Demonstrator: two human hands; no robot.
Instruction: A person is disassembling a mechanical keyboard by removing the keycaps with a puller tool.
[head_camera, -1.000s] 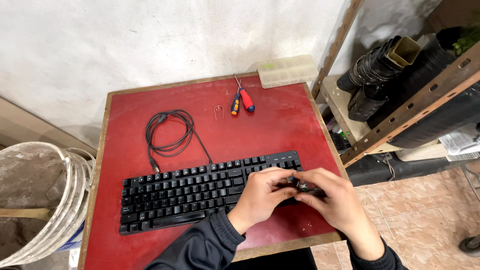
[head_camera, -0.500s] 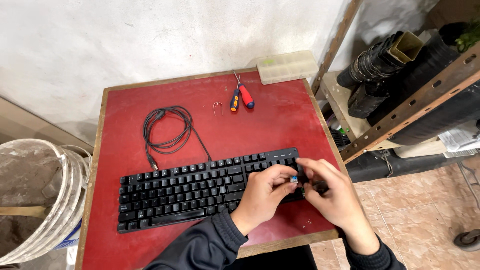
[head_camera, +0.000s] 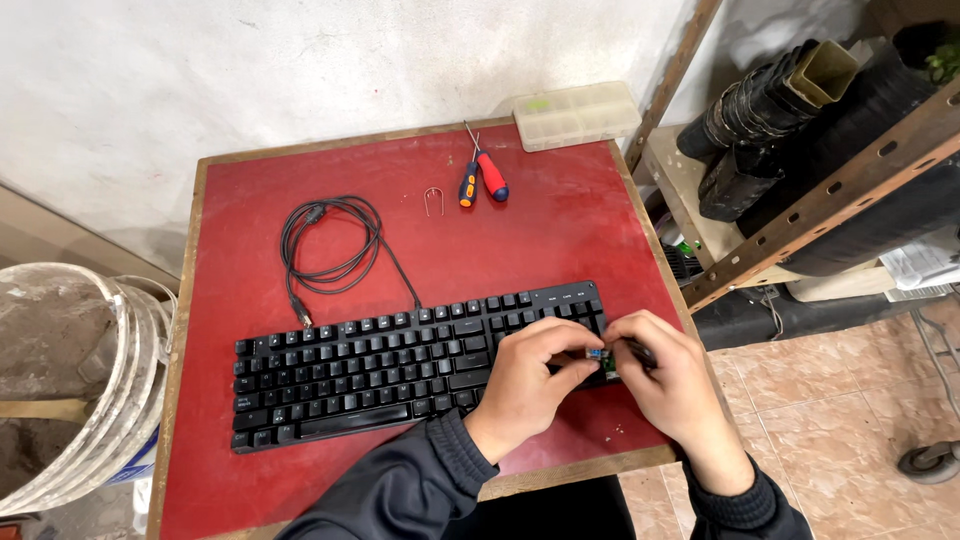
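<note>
Red surface (head_camera: 560, 230) against a white wall (head_camera: 250, 70); metal shelving (head_camera: 830, 190) at 3 o'clock, bucket (head_camera: 90, 400) at 9; both hands' fingers (head_camera: 565, 368) pinch the keyboard's (head_camera: 380, 365) right end.

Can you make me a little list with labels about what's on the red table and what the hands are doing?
table: red top with wooden edge
keyboard: black keyboard lying flat near the front edge
cable: black cable coiled behind the keyboard and joined to it
left hand: left hand on the keyboard's right end, fingers pinched
right hand: right hand beside it, fingers meeting at the same spot
held item: too small and hidden to tell
tools: two small screwdrivers and a bent wire clip at the back
box: pale plastic box at the back corner
beside table: white bucket on the left
</note>
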